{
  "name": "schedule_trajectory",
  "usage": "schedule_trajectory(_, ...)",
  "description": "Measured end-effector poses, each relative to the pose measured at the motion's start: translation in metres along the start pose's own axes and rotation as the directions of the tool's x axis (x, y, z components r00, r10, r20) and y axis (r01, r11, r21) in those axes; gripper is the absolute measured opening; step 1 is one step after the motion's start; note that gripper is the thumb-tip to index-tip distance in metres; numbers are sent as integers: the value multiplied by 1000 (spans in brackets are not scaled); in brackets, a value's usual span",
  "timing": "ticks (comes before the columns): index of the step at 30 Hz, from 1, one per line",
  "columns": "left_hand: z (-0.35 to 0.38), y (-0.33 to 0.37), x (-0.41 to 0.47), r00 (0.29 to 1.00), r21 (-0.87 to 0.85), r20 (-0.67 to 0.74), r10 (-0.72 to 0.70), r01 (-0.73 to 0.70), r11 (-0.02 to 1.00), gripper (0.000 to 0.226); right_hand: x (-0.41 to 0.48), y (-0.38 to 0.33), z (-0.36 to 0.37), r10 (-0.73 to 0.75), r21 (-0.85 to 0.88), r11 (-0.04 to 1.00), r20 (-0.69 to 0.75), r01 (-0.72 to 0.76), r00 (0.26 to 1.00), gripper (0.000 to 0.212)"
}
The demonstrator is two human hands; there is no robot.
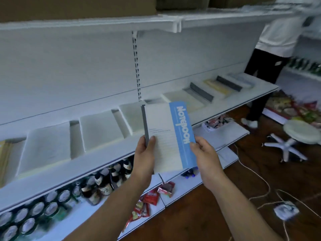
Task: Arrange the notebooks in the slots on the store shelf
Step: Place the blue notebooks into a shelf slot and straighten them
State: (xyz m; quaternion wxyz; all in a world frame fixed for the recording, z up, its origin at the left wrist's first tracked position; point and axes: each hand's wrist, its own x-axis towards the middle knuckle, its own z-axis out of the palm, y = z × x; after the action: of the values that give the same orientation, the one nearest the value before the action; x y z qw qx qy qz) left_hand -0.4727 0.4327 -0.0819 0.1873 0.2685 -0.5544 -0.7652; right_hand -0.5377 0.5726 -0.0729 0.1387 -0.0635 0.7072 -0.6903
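Note:
I hold a white notebook [166, 136] with a blue band and a grey spine above the front edge of the white store shelf [73, 173]. My left hand [145, 153] grips its lower left edge by the spine, thumb on the cover. My right hand [205, 153] pinches its lower right corner on the blue band. Several notebooks lie flat in a row along the shelf, among them a white one [46, 146], another white one [100, 131] and a yellow one [218, 87]. Grey dividers [201, 92] stand between some of them.
An upper shelf [104, 25] carries cardboard boxes. Cans [34, 216] and bottles [104, 181] fill the lower shelf, with snack packets [151, 197] beside them. A person in white top and black trousers [271, 54] stands at right. A white stool [298, 134] and cables [260, 197] lie on the wooden floor.

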Motion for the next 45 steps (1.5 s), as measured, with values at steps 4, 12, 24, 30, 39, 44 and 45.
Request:
schedule_trajectory(4, 72, -19, 12, 999, 43, 32, 0, -1, 999, 13, 25, -1, -63, 8, -29, 1000, -75, -10, 997, 24)
schedule_trajectory(12, 203, -64, 75, 992, 69, 116, -50, 42, 997, 24, 117, 10, -170, 51, 7, 999, -186, -50, 981, 19)
schedule_trajectory(24, 436, -80, 230, 990, 62, 125, -68, 61, 996, 19, 344, -19, -325, 56, -2, 998, -271, -58, 961, 19)
schedule_trajectory(30, 496, -77, 285, 998, 83, 48, -44, 40, 996, 17, 424, -32, -360, 13, -73, 997, -142, -24, 990, 24)
schedule_trajectory(39, 583, -83, 363, 972, 127, -206, 109, -84, 988, 14, 567, -33, -400, -50, -251, 965, 89, 71, 995, 31)
schedule_trajectory(44, 613, -90, 396, 929, 265, -313, 199, -116, 957, 18, 622, -36, -416, -36, -295, 950, 209, 98, 977, 31)
schedule_trajectory(45, 617, -92, 402, 916, 330, -331, 228, -115, 937, 16, 630, -36, -418, -38, -317, 941, 236, 114, 971, 30)
